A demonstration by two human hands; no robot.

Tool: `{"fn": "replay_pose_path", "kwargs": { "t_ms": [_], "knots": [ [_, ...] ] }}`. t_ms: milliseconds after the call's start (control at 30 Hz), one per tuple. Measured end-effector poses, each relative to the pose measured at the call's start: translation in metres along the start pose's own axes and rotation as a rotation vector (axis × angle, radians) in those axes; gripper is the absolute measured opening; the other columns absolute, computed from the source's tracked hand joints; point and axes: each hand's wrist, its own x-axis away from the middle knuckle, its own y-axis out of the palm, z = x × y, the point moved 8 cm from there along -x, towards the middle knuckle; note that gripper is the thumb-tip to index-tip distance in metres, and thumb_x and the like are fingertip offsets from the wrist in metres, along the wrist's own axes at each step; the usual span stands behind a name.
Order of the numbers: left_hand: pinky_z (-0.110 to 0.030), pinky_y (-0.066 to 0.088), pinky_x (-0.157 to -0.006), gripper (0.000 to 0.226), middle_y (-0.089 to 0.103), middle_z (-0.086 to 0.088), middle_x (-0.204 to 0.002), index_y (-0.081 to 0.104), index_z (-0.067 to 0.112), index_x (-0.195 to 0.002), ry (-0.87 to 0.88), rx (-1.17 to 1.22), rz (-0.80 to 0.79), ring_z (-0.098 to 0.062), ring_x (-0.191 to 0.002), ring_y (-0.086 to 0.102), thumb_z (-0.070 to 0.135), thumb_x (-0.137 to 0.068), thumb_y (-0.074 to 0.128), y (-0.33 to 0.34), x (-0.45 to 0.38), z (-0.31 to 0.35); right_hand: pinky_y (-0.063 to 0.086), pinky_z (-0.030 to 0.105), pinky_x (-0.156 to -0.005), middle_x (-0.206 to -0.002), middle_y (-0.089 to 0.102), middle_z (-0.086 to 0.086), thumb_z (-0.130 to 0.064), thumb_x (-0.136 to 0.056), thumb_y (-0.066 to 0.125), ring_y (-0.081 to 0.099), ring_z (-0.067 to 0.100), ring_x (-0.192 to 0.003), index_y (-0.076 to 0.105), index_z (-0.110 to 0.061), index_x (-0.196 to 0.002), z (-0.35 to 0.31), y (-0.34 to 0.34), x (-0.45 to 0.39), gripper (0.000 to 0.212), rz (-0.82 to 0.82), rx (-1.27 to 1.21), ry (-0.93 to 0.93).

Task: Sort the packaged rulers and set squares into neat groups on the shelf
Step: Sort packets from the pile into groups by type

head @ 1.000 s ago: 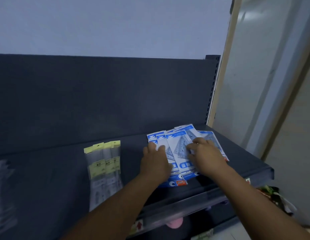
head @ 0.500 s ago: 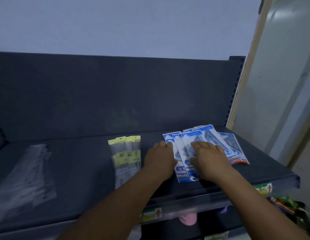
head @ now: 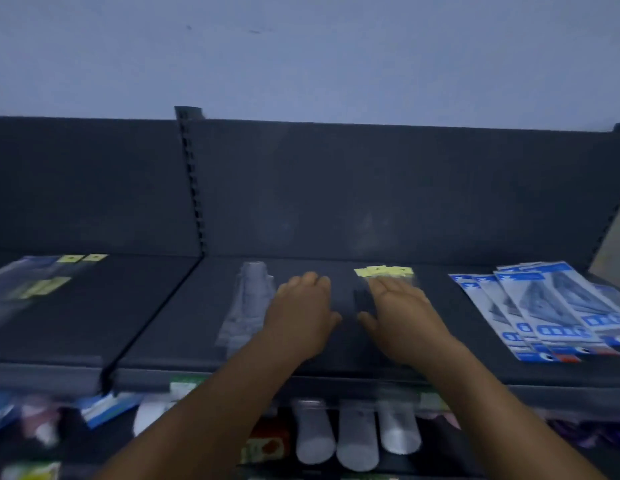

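Two hands lie flat over the shelf (head: 156,306): the left hand (head: 303,306), fingers relaxed and holding nothing, is just beside the clear packs (head: 248,306), and the right hand (head: 400,306) rests with straight fingers on the yellow-topped rulers (head: 383,273). The slippery film could slide under the palm, I think, and spread this group crooked. Further right, the fanned blue set square packs (head: 544,306) reach the front edge and a push might drop them.

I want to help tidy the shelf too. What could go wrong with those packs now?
1. The blue packs lie fanned, their bottom ends close to the shelf edge; a nudge might slide one off.
2. The right hand rests flat on the yellow-topped packs; pushing could spread them instead of squaring them.
3. The clear packs beside the left hand are hard to see and easy to knock.
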Motion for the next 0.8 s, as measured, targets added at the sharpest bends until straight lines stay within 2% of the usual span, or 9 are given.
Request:
{"fn": "replay_pose_path", "kwargs": {
  "t_ms": [167,300,500,800],
  "knots": [
    [-0.03,0.03,-0.105,0.056,0.039,-0.003,-0.143,0.034,0.015,-0.143,-0.094,-0.031,-0.049,-0.022,-0.129,0.038,0.044,-0.096,0.048,-0.017,0.052,-0.094,0.017,0.032,-0.115,-0.155,0.026,0.004,-0.044,-0.098,0.041,0.024,0.021,-0.142,0.02,-0.013,-0.15,-0.101,0.013,-0.005,0.064,-0.046,-0.031,-0.083],
    [-0.034,0.029,-0.109,0.062,0.034,-0.005,-0.149,0.027,0.014,-0.147,-0.183,-0.041,-0.038,-0.025,-0.134,0.034,0.043,-0.097,0.048,-0.042,0.093,-0.164,0.024,0.032,-0.111,-0.148,0.037,0.003,-0.044,-0.097,0.045,0.034,0.022,-0.135,0.032,-0.015,-0.144,-0.178,0.024,-0.01,0.057,-0.019,-0.076,-0.157],
    [-0.036,0.028,-0.11,0.063,0.032,-0.006,-0.15,0.024,0.014,-0.149,-0.324,-0.058,-0.026,-0.027,-0.136,0.033,0.042,-0.098,0.045,-0.065,0.146,-0.262,0.021,0.032,-0.112,-0.151,0.032,0.004,-0.045,-0.098,0.041,0.029,0.022,-0.139,0.025,-0.013,-0.148,-0.285,0.041,-0.018,0.061,-0.058,-0.127,-0.252],
    [-0.032,0.034,-0.107,0.056,0.046,-0.005,-0.141,0.039,0.016,-0.141,-0.505,-0.034,0.063,-0.025,-0.13,0.042,0.04,-0.092,0.053,-0.083,0.177,-0.382,0.019,0.034,-0.114,-0.154,0.029,0.004,-0.044,-0.098,0.043,0.025,0.023,-0.141,0.023,-0.012,-0.149,-0.406,0.067,-0.061,0.063,-0.14,-0.162,-0.385]
  ]
}}
